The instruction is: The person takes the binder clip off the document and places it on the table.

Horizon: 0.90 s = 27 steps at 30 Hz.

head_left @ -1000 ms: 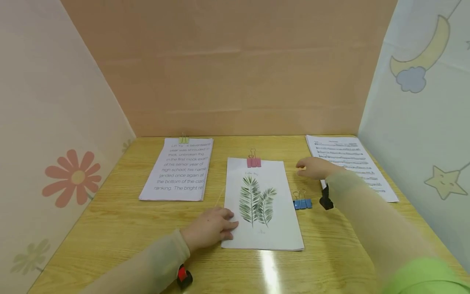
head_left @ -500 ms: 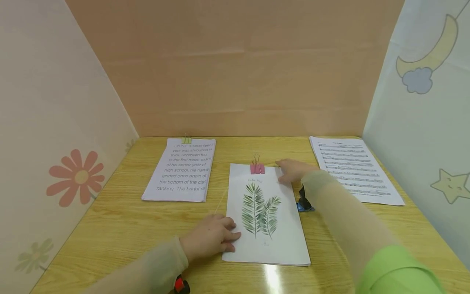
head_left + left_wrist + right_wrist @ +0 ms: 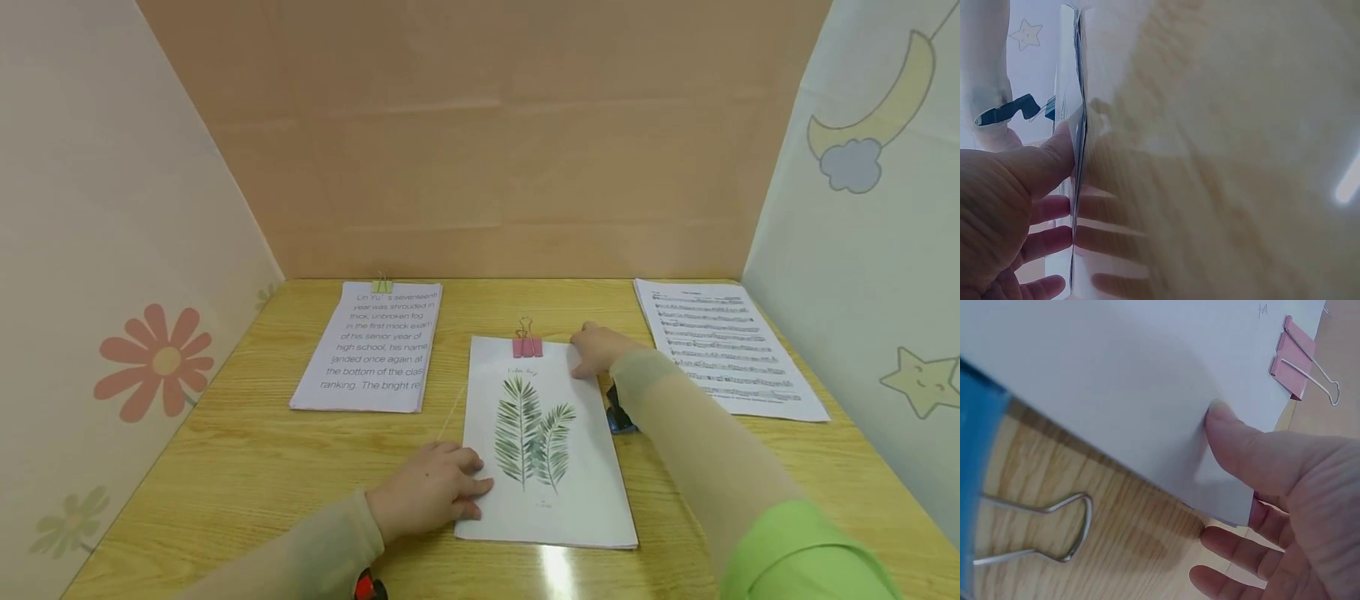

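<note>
A stack of sheets [image 3: 555, 512] with a palm-leaf drawing on top lies in the middle of the table. Its top edge carries a pink binder clip [image 3: 527, 347]. My left hand [image 3: 427, 487] rests against the stack's lower left edge, fingertips over the paper and fingers fairly straight. At the upper right corner, my right hand [image 3: 597, 350] pinches the stack. In the right wrist view, its thumb [image 3: 1235, 434] presses on the top sheet while the other fingers are around the corner. A blue binder clip [image 3: 621, 421], partly hidden by the right wrist, lies beside the stack's right edge.
Printed text pages [image 3: 360, 367] with a yellow-green binder clip [image 3: 382, 286] lie at the back left of the wooden table [image 3: 247, 467]. Sheet music [image 3: 720, 350] sits at the back right. Decorated panels [image 3: 168, 208] stand along both sides, with a brown panel [image 3: 487, 150] behind.
My right hand has moved left from above the table onto the stack's upper right corner. The stack appears slightly nearer and lower in view. My left hand has stayed at the edge.
</note>
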Tool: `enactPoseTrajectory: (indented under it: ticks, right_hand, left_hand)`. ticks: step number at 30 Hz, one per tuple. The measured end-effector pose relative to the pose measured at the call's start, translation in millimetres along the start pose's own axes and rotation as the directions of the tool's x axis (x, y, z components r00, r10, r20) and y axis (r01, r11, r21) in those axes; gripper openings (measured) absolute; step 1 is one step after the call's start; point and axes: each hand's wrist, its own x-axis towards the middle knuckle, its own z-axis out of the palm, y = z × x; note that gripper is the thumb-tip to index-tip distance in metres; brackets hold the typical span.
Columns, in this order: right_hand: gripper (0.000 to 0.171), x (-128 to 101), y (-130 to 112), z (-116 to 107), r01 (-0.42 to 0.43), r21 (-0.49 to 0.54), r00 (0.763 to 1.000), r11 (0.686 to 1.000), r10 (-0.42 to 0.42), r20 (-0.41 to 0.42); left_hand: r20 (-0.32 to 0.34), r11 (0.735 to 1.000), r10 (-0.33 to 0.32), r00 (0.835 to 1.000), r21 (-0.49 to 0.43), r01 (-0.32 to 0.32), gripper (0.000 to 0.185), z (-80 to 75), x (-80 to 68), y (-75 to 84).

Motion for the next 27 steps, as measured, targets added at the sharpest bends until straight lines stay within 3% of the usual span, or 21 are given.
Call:
enactPoseTrajectory:
  ticks: [9,13,17,23,27]
  right_hand:
    - [0.062,2.2,4.6,1.8,0.006,0.035,1.0,0.999,-0.005,-0.025]
    - [0.048,2.1,4.9,0.0,0.041,0.043,0.998,0.998,-0.039,-0.04]
    - [0.032,-0.7,7.0,-2.5,0.08,0.092,0.993,0.993,-0.071,-0.094]
    - [0.026,-5.7,7.5,-6.4,0.114,0.15,0.977,0.982,-0.083,-0.198]
    - [0.025,-8.2,5.4,-10.3,0.107,0.192,0.975,0.976,-0.065,-0.211]
  left_hand:
    - [0.008,1.0,-0.013,1.0,-0.013,0.013,0.042,2.3,0.3,1.4]
    - [0.005,1.0,-0.012,1.0,-0.014,0.012,0.042,1.6,0.0,1.4]
    - [-0.01,1.0,-0.002,1.0,0.002,0.002,0.042,1.3,0.0,2.0]
    - [-0.021,1.0,0.01,1.0,0.004,-0.01,0.041,-0.6,-0.5,2.9]
    - [-0.027,1.0,0.013,1.0,0.0,-0.013,0.041,-0.3,-1.2,3.1]
